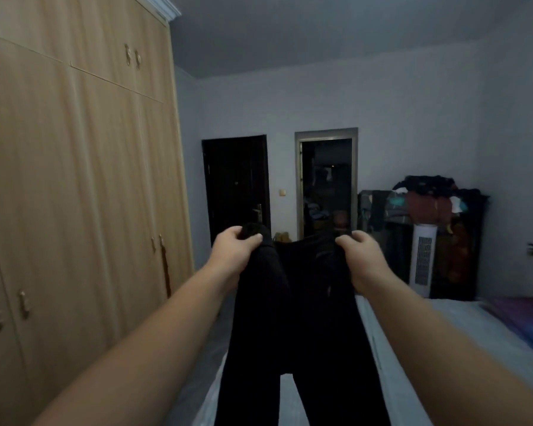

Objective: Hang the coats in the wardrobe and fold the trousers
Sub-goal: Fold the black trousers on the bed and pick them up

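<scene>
A: Both hands, left hand and right hand, pinched the black trousers by the waistband, held up over the bed.

B: Folding step, I'd judge; next, bring the legs together.

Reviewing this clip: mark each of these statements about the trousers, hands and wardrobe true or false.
1. Both hands grip the black trousers at the waistband. True: left hand, right hand.
2. The trousers lie folded on the bed. False: they hang unfolded, legs apart.
3. The wardrobe doors are shut. True.
4. The wardrobe is on the right. False: it is on the left.
5. The left hand holds a hanger. False: only trousers.
</scene>
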`<state>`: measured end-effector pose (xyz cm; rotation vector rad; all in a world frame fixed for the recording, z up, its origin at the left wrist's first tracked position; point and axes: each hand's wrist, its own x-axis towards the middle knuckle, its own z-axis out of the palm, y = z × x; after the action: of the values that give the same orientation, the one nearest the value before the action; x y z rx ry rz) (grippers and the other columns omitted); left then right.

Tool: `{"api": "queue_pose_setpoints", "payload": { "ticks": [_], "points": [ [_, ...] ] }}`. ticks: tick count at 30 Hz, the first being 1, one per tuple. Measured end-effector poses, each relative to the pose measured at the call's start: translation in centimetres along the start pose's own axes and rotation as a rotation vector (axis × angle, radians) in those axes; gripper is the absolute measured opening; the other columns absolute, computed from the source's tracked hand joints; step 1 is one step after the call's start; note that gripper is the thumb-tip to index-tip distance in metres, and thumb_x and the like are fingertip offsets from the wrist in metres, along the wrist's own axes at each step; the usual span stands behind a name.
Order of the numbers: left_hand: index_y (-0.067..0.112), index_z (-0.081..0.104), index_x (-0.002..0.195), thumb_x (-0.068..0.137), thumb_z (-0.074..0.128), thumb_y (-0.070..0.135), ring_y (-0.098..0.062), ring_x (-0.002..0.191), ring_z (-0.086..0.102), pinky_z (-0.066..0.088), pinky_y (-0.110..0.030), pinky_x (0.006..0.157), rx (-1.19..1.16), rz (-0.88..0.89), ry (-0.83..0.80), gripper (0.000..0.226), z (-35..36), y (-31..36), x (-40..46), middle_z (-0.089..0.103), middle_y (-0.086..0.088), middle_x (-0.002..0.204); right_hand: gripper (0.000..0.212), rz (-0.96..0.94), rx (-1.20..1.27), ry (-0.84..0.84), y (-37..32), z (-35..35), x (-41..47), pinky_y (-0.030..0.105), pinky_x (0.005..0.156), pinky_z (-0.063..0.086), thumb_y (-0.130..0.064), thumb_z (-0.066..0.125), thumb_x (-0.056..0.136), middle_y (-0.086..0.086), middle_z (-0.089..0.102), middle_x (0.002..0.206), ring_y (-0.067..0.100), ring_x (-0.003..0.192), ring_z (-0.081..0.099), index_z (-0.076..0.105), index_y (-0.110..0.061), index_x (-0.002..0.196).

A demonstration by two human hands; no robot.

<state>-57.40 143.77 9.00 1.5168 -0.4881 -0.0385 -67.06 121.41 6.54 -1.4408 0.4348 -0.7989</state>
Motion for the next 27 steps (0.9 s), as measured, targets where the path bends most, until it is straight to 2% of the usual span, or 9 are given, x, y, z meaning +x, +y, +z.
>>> {"api": "queue_pose_setpoints", "payload": {
  "ticks": [4,8,11,15,20,22,24,26,27],
  "points": [
    [0.016,0.069,0.103,0.090,0.069,0.014,-0.026,0.093,0.072,0.060,-0.040,0.080,-0.051,0.055,-0.028,0.013,3.3,-3.7,-3.9,0.074,-0.005,0.097,0.010,-0.057,0.167,-0.126,4.0,2.1,-5.0,0.048,0.080,0.060,-0.008,0.059,0.095,0.017,0.072,0.098,0.034,0.091,0.072,0.064,-0.014,0.102],
    [0.019,0.068,0.099,0.088,0.070,0.007,-0.017,0.093,0.071,0.058,-0.039,0.085,-0.026,0.117,-0.053,0.017,4.9,-7.3,-6.7,0.074,0.001,0.094,0.018,-0.122,0.122,-0.138,6.9,2.7,-8.8,0.037,0.075,0.058,-0.006,0.064,0.093,0.006,0.072,0.087,0.024,0.086,0.072,0.062,-0.021,0.085],
    [0.025,0.066,0.106,0.086,0.070,0.005,-0.010,0.097,0.069,0.055,-0.038,0.093,0.014,0.131,-0.132,0.029,5.0,-9.2,-7.5,0.073,0.006,0.100,0.016,-0.113,0.142,-0.199,8.6,2.5,-10.4,0.034,0.080,0.058,-0.002,0.061,0.094,0.004,0.074,0.094,0.021,0.095,0.072,0.064,-0.017,0.097],
    [0.034,0.059,0.116,0.079,0.076,0.014,-0.008,0.107,0.065,0.052,-0.038,0.096,0.091,0.106,-0.282,0.046,4.3,-10.5,-7.5,0.069,0.010,0.109,0.045,-0.094,0.220,-0.348,10.3,2.2,-11.1,0.037,0.097,0.053,0.012,0.044,0.092,0.004,0.069,0.122,0.019,0.116,0.065,0.065,-0.015,0.122],
    [0.034,0.062,0.094,0.082,0.074,0.007,-0.010,0.093,0.067,0.053,-0.031,0.084,0.088,0.210,-0.152,0.032,4.3,-10.5,-7.3,0.070,0.008,0.094,0.068,-0.119,0.208,-0.419,11.3,2.2,-10.7,0.027,0.106,0.046,0.025,0.035,0.082,-0.006,0.058,0.139,0.009,0.131,0.053,0.069,-0.016,0.124],
    [0.030,0.066,0.091,0.086,0.069,0.003,-0.016,0.093,0.068,0.054,-0.035,0.085,0.048,0.241,-0.099,0.028,3.5,-10.5,-6.6,0.071,0.003,0.092,0.066,-0.153,0.139,-0.425,10.8,1.4,-10.6,0.026,0.099,0.050,0.026,0.033,0.081,-0.004,0.067,0.128,0.011,0.123,0.060,0.074,-0.015,0.113],
    [0.025,0.068,0.089,0.088,0.065,-0.003,-0.015,0.091,0.067,0.054,-0.034,0.084,-0.007,0.238,-0.111,0.027,1.9,-10.8,-5.9,0.071,0.001,0.090,0.060,-0.200,0.077,-0.304,10.3,-0.4,-9.9,0.026,0.080,0.056,0.025,0.035,0.081,0.002,0.076,0.100,0.016,0.098,0.070,0.078,-0.015,0.092],
    [0.021,0.069,0.086,0.088,0.063,-0.008,-0.012,0.086,0.066,0.053,-0.027,0.078,-0.048,0.203,-0.164,0.029,0.0,-11.0,-5.5,0.070,0.001,0.087,0.053,-0.288,-0.013,-0.160,9.7,-2.6,-9.1,0.021,0.065,0.050,0.022,0.042,0.083,0.003,0.071,0.083,0.011,0.073,0.064,0.075,-0.019,0.079],
    [0.021,0.070,0.086,0.088,0.062,-0.009,-0.013,0.087,0.066,0.052,-0.026,0.077,-0.067,0.185,-0.201,0.031,-0.9,-11.0,-5.3,0.071,0.000,0.087,0.052,-0.321,-0.076,-0.143,9.3,-3.5,-8.7,0.018,0.062,0.046,0.021,0.044,0.084,0.000,0.068,0.086,0.008,0.070,0.060,0.073,-0.022,0.080]
  ]
}}
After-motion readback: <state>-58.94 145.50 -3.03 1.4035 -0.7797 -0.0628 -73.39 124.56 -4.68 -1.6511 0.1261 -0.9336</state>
